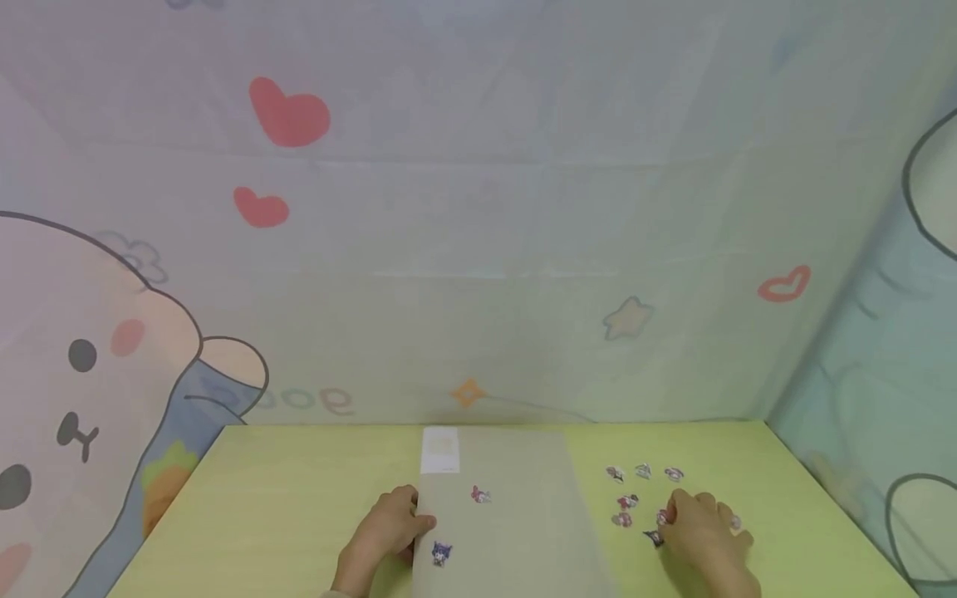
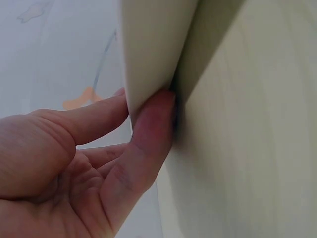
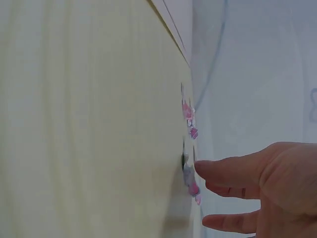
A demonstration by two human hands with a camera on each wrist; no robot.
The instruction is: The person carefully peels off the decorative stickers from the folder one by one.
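Observation:
A flat beige board or folder point(image 1: 516, 515) lies on the table. My left hand point(image 1: 385, 527) pinches its left edge, and in the left wrist view the thumb and a finger point(image 2: 156, 119) stand on either side of that edge. Two cartoon stickers lie on the board: a pink one point(image 1: 481, 495) and a dark purple one point(image 1: 441, 554). On the right, my right hand point(image 1: 703, 531) reaches down among several small cartoon cutouts, its fingertips at a pink one point(image 1: 662, 517). The right wrist view shows the thumb point(image 3: 223, 169) extended beside the cutouts point(image 3: 193, 189); whether it touches one is unclear.
A white label point(image 1: 440, 450) sits at the board's upper left corner. More cutouts point(image 1: 628, 502) lie between board and right hand, with a dark one point(image 1: 654, 537) close by. Behind the yellow-green table point(image 1: 299, 465) hangs a printed cloth point(image 1: 463, 208).

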